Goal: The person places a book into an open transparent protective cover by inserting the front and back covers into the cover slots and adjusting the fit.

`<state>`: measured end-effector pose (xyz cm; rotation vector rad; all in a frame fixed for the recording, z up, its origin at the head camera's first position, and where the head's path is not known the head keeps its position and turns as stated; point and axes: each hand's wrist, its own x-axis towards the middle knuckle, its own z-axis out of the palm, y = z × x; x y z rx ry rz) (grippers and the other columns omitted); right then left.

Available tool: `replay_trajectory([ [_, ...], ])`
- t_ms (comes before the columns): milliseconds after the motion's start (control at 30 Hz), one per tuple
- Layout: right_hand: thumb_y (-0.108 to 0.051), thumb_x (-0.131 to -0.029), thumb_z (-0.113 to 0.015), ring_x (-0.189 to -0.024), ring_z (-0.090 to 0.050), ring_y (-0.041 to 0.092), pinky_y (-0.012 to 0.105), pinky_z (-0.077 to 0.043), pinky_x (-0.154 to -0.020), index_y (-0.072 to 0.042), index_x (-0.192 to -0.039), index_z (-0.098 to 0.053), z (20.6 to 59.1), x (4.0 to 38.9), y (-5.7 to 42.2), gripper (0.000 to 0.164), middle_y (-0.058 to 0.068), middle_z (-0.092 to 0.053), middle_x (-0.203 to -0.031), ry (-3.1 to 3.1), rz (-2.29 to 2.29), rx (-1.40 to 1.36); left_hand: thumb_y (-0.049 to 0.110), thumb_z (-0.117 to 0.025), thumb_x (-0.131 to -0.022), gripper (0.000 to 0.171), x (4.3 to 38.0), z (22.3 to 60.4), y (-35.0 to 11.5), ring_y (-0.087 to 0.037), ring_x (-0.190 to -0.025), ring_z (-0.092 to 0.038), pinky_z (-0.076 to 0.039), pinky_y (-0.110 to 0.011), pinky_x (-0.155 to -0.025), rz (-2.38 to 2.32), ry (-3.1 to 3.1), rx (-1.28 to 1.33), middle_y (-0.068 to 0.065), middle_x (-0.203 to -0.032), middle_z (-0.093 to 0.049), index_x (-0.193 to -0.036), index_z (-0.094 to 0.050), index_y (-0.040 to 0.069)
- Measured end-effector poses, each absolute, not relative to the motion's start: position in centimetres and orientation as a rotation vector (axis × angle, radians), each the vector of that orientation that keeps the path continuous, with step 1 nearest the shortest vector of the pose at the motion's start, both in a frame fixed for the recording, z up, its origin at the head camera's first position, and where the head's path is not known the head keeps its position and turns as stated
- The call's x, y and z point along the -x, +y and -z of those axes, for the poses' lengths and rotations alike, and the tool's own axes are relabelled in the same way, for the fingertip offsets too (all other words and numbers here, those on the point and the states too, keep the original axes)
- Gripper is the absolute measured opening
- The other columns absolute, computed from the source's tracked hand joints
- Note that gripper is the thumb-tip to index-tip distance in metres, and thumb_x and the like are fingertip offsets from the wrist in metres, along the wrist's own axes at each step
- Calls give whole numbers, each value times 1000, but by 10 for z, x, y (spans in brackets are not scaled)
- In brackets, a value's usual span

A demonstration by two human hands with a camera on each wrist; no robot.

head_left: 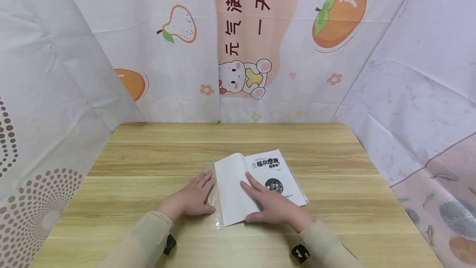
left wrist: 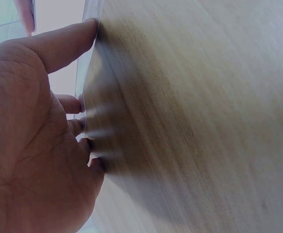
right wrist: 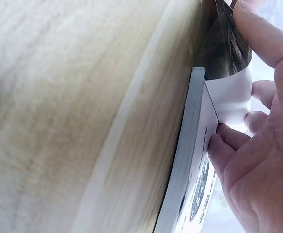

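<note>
A paperback book (head_left: 262,164) lies opened near its front on the wooden table, with Chinese title lettering and a dark round picture on the right-hand page. Its blank white left leaf (head_left: 230,189) is bordered by a clear plastic cover (head_left: 217,220). My left hand (head_left: 195,195) rests at the plastic's left edge, thumb and fingertips touching it. My right hand (head_left: 273,206) lies over the fold, its extended fingers pressing the white leaf. In the right wrist view the leaf (right wrist: 231,97) curves up from the book's thick page block (right wrist: 182,155), and its underside looks dark and glossy.
The wood-grain table (head_left: 148,156) extends around the book on all sides. Behind it hangs a white curtain (head_left: 178,73) printed with fruit, and pale cloths (head_left: 416,94) hang at both sides. Small black devices (head_left: 300,253) are strapped at both wrists.
</note>
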<state>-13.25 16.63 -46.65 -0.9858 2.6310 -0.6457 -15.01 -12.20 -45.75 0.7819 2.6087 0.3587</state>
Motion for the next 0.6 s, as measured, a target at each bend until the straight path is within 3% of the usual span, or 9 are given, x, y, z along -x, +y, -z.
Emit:
replay_trajectory([
  [600, -55, -82, -69, -129, -43, 29, 47, -47, -96, -20, -154, -19, 467, 131, 163, 95, 6, -3, -162, 2647, 610, 948, 42, -63, -88, 86, 149, 457, -121, -40, -142, -8, -17, -53, -115, -346, 2612, -792, -23, -157, -11, -148, -23, -4],
])
